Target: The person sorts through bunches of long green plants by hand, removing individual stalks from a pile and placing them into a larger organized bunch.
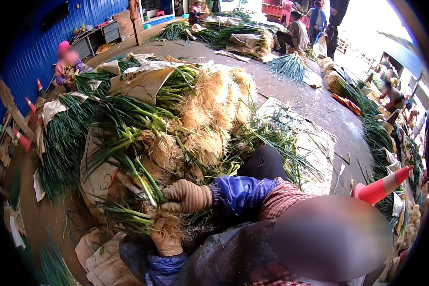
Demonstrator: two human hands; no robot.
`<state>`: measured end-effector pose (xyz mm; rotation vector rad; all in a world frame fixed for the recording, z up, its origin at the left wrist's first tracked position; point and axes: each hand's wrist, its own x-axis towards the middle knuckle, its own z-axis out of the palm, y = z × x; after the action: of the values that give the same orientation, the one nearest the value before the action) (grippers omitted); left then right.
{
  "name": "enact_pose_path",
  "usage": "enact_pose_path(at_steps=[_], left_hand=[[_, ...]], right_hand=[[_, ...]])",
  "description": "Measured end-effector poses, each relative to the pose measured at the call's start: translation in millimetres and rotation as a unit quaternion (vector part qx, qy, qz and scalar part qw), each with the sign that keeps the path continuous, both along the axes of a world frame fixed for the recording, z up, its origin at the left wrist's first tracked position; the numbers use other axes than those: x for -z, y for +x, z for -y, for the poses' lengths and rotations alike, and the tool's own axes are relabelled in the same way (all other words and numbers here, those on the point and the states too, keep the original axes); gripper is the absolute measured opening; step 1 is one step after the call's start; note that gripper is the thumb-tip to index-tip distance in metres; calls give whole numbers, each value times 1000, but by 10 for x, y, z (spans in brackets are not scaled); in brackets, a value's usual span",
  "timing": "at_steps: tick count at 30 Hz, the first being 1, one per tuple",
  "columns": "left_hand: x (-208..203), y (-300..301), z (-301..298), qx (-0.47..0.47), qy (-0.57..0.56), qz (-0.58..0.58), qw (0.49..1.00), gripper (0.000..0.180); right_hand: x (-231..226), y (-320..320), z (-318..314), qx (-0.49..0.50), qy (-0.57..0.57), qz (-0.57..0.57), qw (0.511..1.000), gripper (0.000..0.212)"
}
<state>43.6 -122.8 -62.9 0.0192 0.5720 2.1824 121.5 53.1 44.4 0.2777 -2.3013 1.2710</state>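
My left hand, in a tan glove below a blue sleeve cuff, is closed under the root end of a small bunch of green onions. Their tangled tan roots hide most of its fingers. Just above, my right hand wears a ribbed brown glove, its fingers curled around the lower ends of a few green onion stalks. White stems and green leaves point up and to the left from it. In front of both hands lies a big heap of green onions, its pale roots facing me.
Loose leaves and trimmings lie on a pale sheet to the right. More onion piles stand left and at the back. An orange cone is at my right. Several people sit or stand farther off, one by the blue wall.
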Motion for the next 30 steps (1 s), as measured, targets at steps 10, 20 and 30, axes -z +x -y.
enact_pose_path(at_steps=[10,20,30], left_hand=[[-237,38,29,56,84,34,994,50],[-52,280,144,79,64,134,986,29],[-13,236,102,160,131,150,967,35]], right_hand=[[515,-242,-513,28,-455,206,866,41],[705,-557,200,25,-248,294,923,25],[647,-686,-36,133,-514,195,825,31]])
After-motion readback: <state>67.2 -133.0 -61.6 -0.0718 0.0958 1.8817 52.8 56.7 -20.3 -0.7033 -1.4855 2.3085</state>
